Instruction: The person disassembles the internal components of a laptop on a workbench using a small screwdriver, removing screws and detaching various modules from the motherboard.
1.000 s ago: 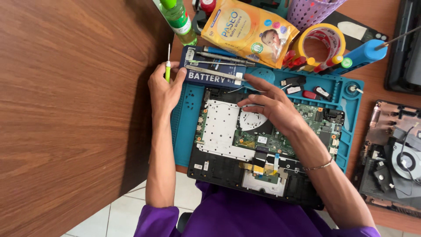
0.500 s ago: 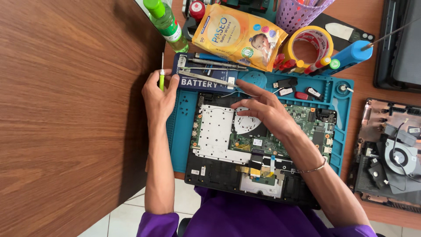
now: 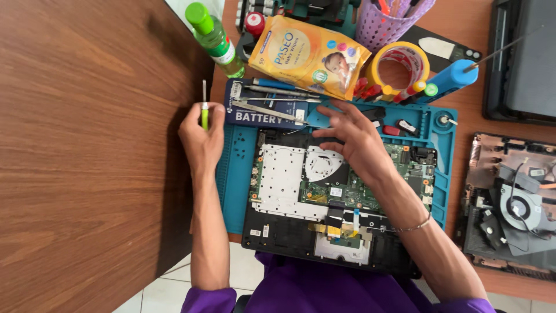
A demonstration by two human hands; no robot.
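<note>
My left hand [image 3: 200,136] grips a small green-handled screwdriver [image 3: 204,107], its thin shaft pointing away from me, just left of the blue work mat [image 3: 234,174]. My right hand [image 3: 356,136] rests with fingers spread on the far edge of an opened laptop base [image 3: 330,191], over the exposed circuit board and beside its round fan. It holds nothing. A dark flat battery pack [image 3: 260,113] with tweezers and metal tools on top lies just beyond the laptop, between both hands.
A green bottle [image 3: 214,37], an orange wipes packet [image 3: 310,55], a purple tool cup [image 3: 391,20], a tape roll [image 3: 399,64] and a blue cylinder tool [image 3: 449,81] crowd the far side. A second stripped laptop shell [image 3: 509,208] lies right. A brown wooden surface [image 3: 87,156] spreads left.
The view has shifted slightly. My left hand with the screwdriver has drifted a little left, off the mat. My right hand stays on the laptop's far edge.
</note>
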